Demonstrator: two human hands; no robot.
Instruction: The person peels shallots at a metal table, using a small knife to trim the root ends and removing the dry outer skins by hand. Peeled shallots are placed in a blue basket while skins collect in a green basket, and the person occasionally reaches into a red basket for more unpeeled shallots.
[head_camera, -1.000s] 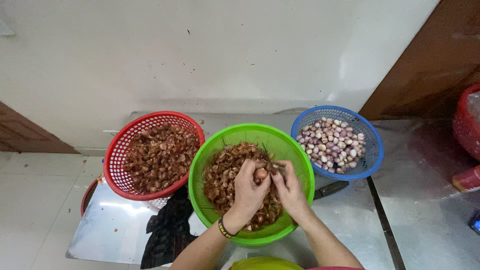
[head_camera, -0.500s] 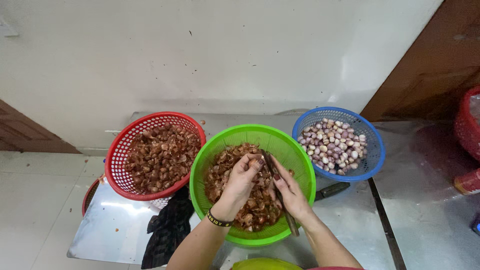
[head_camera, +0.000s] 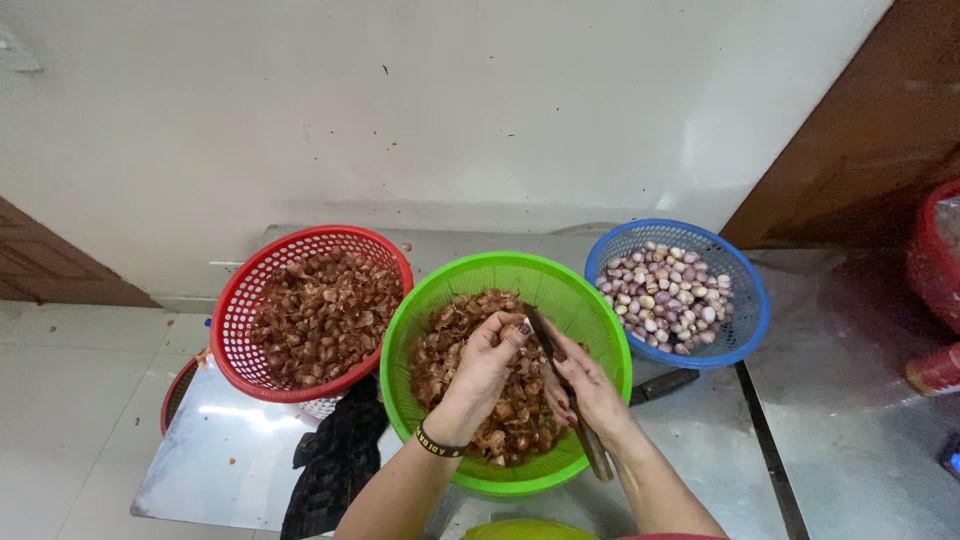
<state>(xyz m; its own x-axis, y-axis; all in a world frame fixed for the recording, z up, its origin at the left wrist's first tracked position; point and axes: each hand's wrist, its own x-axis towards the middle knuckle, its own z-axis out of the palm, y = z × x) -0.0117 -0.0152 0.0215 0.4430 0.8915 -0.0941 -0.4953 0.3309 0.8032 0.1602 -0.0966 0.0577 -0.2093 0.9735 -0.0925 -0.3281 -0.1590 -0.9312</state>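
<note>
Over the green basket (head_camera: 560, 280), which holds brown shallots and peels, both my hands work close together. My left hand (head_camera: 487, 363) is curled around a small shallot, mostly hidden in the fingers. My right hand (head_camera: 585, 385) grips a knife (head_camera: 565, 385) with a wooden handle; its dark blade points up toward the left hand's fingertips. A dark band sits on my left wrist.
A red basket (head_camera: 245, 310) of brown skins stands to the left. A blue basket (head_camera: 745, 300) of peeled pale shallots stands to the right. A dark cloth (head_camera: 330, 470) lies on the metal table (head_camera: 220, 460). Another knife handle (head_camera: 665, 385) lies under the blue basket. A red container (head_camera: 935, 260) is at far right.
My hands have lowered slightly inside the green basket, and the knife blade now points up toward my left fingertips. The baskets have not moved.
</note>
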